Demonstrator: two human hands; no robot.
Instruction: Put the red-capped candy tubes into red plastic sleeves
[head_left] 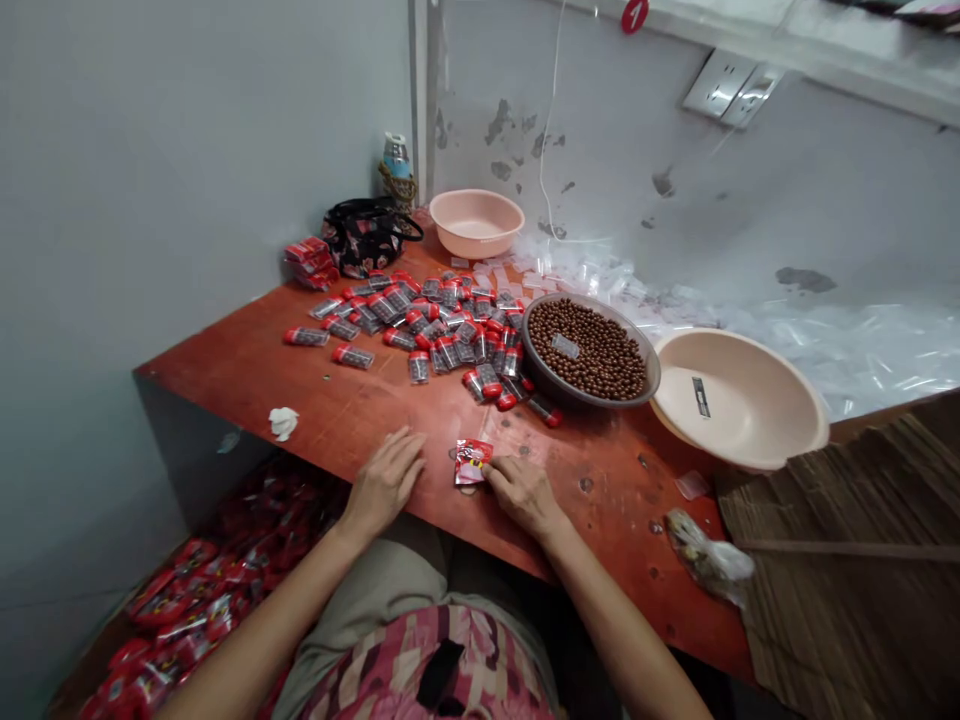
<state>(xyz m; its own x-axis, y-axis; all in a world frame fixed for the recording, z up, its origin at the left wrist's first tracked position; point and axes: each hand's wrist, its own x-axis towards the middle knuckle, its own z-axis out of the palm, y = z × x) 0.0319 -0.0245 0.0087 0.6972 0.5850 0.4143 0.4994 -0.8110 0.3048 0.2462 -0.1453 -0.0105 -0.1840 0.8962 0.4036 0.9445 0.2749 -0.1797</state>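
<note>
Red sachet (472, 462) lay flat on the worktop (315, 400), its long axis pointing away from me, just left of my right hand (523, 492), whose grip pinched its near right edge. My left hand (385, 480) rested spread and empty, farther off.

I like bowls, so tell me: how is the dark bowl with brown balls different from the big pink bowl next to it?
The dark round bowl is heaped with small brown balls; the big pale pink plastic bowl holds only one small dark strip. The dark bowl is smaller and shallower-looking; the pink one is wider. Filled red-capped packets crowd against the dark bowl, not the pink one. Both are round and sit on the red-brown table.
</note>
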